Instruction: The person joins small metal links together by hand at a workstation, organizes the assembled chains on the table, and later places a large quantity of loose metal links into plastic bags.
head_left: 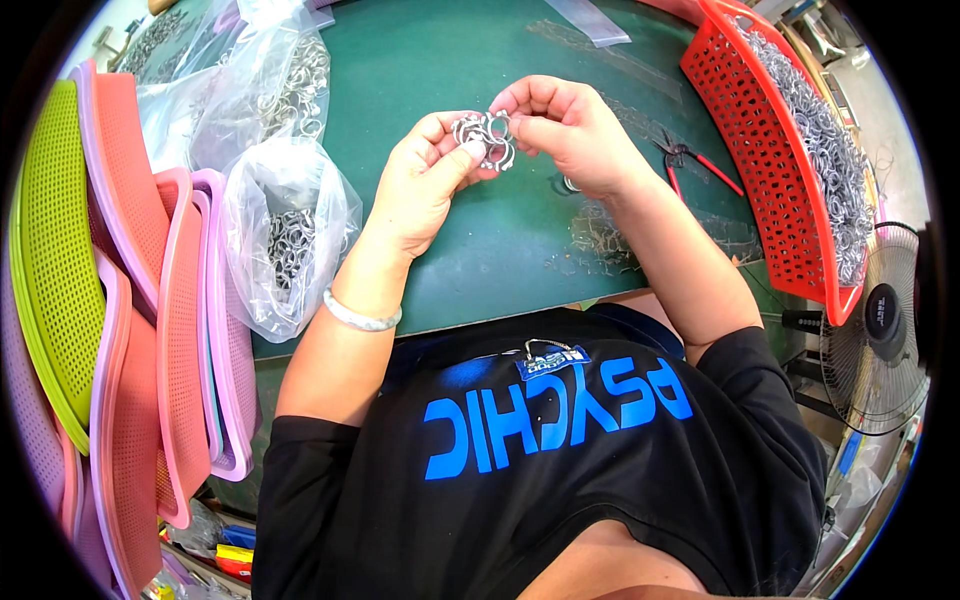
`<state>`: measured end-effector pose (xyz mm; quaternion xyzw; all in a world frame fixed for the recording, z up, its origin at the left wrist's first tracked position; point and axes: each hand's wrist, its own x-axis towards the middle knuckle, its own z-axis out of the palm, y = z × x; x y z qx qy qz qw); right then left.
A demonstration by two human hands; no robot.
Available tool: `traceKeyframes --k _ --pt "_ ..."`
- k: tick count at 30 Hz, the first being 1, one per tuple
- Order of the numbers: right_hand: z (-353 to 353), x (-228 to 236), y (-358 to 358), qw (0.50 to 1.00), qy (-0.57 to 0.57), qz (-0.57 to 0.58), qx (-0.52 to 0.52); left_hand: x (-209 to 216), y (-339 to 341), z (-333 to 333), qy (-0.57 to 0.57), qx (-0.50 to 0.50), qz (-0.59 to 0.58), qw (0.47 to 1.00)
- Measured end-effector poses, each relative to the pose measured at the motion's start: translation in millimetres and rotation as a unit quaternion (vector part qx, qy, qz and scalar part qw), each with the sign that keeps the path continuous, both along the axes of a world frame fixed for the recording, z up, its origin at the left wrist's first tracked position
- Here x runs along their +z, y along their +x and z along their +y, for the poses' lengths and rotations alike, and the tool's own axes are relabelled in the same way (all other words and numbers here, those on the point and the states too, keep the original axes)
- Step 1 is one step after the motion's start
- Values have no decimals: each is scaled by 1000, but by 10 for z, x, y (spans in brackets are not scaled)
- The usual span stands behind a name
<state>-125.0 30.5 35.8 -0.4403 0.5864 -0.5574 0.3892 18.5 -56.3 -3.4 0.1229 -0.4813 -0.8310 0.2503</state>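
A small cluster of silvery metal rings is held over the green tabletop, in front of my chest. My left hand grips the cluster between thumb and curled fingers. From the other side, my right hand pinches a ring at the cluster's upper right edge with thumb and forefinger. The remaining fingers of that hand are bent. Partly hidden below the right hand, a loose ring lies on the table. Red-handled pliers rest beyond my right wrist.
Left of my forearm sits a clear plastic bag with metal rings inside; another bag stands behind it. A red basket heaped with rings is at the right, near a fan. Colourful stacked baskets fill the left side.
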Motion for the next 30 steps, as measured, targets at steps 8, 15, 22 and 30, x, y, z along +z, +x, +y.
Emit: traceKeyframes --k 8,15,22,30 --pt "2 122 -121 990 29 114 75 -14 11 -10 -53 26 -21 998" --pt "-17 39 -121 996 -28 75 48 5 4 16 -120 63 -13 991" --pt "5 25 -115 996 -45 57 48 -16 10 13 -178 86 -5 980" --pt "11 -18 -67 995 -70 58 34 -33 -2 17 -208 91 17 974"
